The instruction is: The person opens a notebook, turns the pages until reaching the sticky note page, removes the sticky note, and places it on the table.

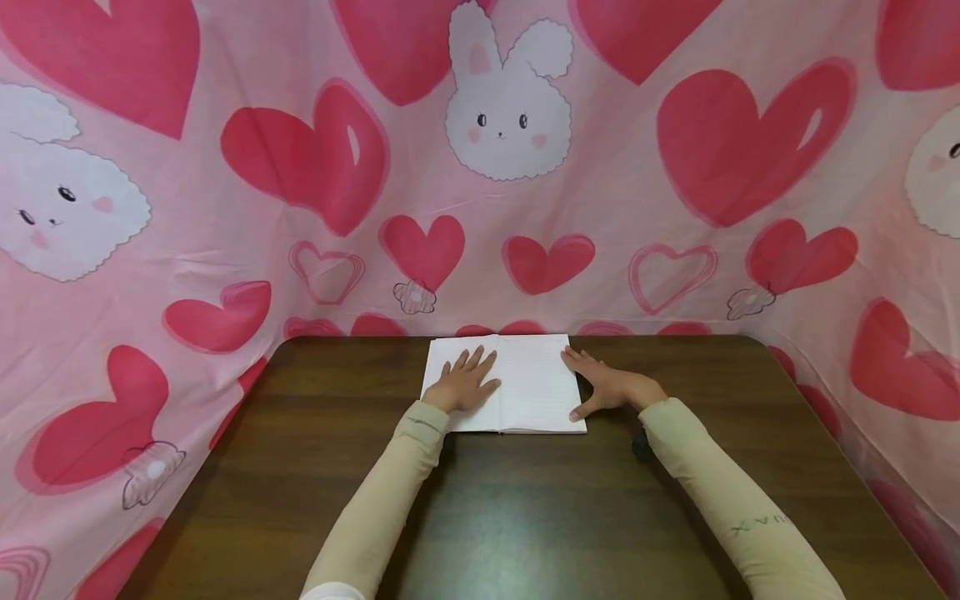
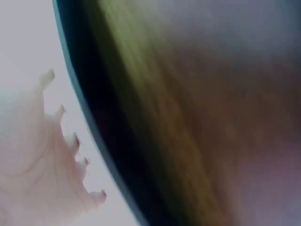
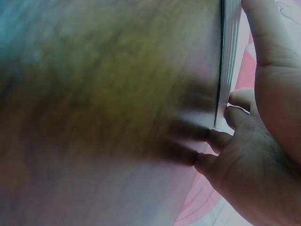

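An open notebook (image 1: 536, 383) with white lined pages lies at the far side of the dark wooden table. My left hand (image 1: 461, 385) rests on the left page with its fingers spread, the thumb toward the centre fold. In the left wrist view the same hand (image 2: 37, 160) shows against the bright page. At the notebook's right edge, my right hand (image 1: 611, 387) has its fingertips by the upper part and its thumb by the lower corner. The right wrist view shows that hand (image 3: 249, 150) beside the stacked page edges (image 3: 228, 61), several fingertips on the tabletop.
The brown tabletop (image 1: 517, 517) stretches from the notebook toward me. Pink cloth (image 1: 495, 200) printed with hearts and rabbits hangs behind the table and along its sides. A small dark object (image 1: 641, 446) shows under the right wrist.
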`<state>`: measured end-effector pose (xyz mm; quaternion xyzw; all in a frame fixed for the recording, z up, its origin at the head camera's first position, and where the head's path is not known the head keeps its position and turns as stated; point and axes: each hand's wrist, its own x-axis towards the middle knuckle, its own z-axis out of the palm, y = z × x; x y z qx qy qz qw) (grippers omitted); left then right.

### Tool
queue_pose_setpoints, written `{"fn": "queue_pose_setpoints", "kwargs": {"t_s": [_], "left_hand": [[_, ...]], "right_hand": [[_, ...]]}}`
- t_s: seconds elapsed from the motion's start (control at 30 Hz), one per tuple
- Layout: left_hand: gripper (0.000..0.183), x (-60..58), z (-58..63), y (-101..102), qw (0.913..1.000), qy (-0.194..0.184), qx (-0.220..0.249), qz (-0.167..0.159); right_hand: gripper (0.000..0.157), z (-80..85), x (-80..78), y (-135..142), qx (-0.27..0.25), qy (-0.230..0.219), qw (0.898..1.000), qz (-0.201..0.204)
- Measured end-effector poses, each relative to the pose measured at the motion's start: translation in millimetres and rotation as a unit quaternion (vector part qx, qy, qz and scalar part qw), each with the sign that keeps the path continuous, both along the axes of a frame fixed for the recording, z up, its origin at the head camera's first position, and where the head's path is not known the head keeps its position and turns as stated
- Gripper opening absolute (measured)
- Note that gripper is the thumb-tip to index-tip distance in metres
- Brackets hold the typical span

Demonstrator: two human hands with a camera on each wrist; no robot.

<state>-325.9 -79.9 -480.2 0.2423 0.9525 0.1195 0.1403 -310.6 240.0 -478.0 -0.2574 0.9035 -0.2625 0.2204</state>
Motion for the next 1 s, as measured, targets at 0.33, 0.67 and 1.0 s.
{"fn": "queue_pose_setpoints", "kwargs": {"t_s": [0.33, 0.67, 1.0], "left_hand": [[0.07, -12.5, -10.9, -6.4, 0.998, -0.059, -0.021, 0.001], [0.07, -12.3, -9.9, -8.6, 0.9981, -0.059, -0.014, -0.01], [0.069, -6.9, -0.4, -9.6, 0.9984, -0.053, -0.015, -0.01]], "right_hand": [[0.125, 2.6, -1.0, -1.4, 0.002, 0.001, 1.0, 0.005], [0.123, 1.6, 0.3, -1.4, 0.01, 0.012, 1.0, 0.006], [0.122, 3.8, 2.6, -4.7, 0.005, 0.013, 1.0, 0.008]]}}
